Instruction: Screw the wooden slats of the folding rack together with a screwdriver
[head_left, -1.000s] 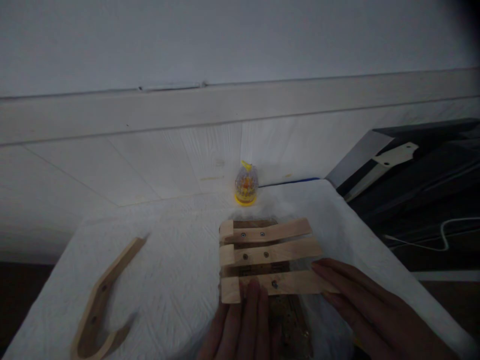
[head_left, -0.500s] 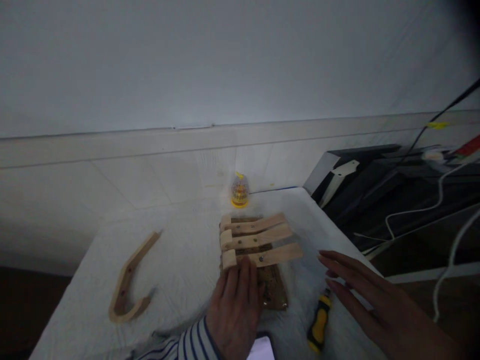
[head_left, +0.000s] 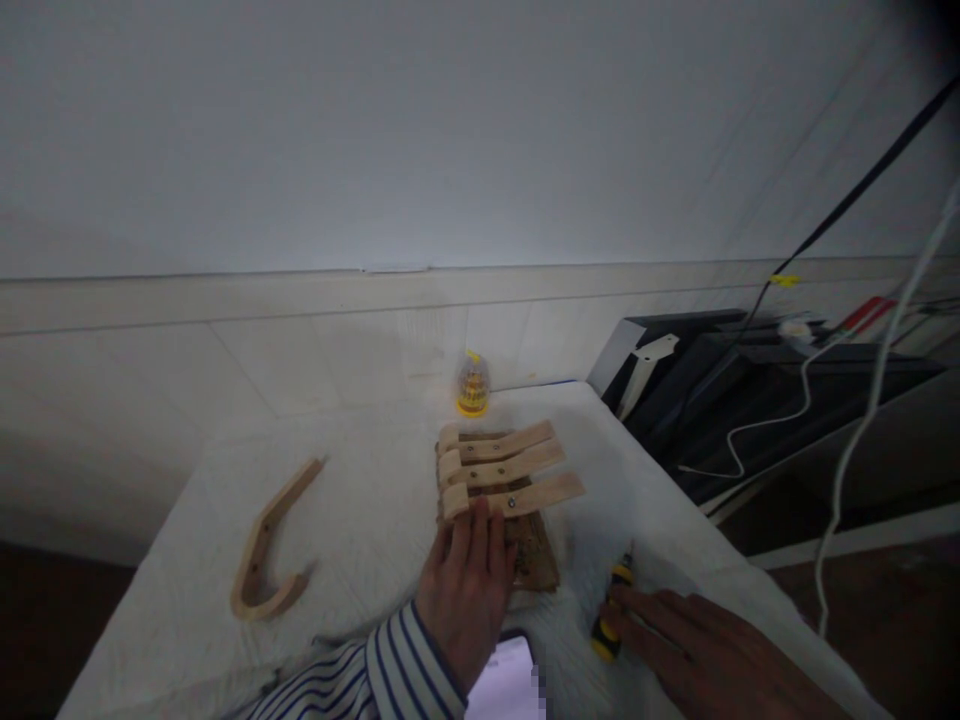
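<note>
A brown board (head_left: pixel 534 552) with three light wooden hooks (head_left: pixel 501 470) screwed across it lies on a white cloth-covered table (head_left: pixel 360 530). My left hand (head_left: pixel 469 590), in a striped sleeve, lies flat on the board's near part, fingers stretched out and touching the nearest hook. My right hand (head_left: pixel 697 655) is low at the right, fingers extended, its fingertips touching a yellow and black screwdriver (head_left: pixel 611 610) that lies on the cloth.
A loose curved wooden hook (head_left: pixel 270 550) lies at the left. A small yellow domed container (head_left: pixel 472 385) stands at the table's far edge. A lit phone (head_left: pixel 506 685) sits by my left wrist. Dark boards (head_left: pixel 750 385) and cables (head_left: pixel 862 420) fill the right.
The view pulled back and up. My right hand left the nearest hook's end, dropped toward me and now touches the screwdriver. My left hand stayed on the board.
</note>
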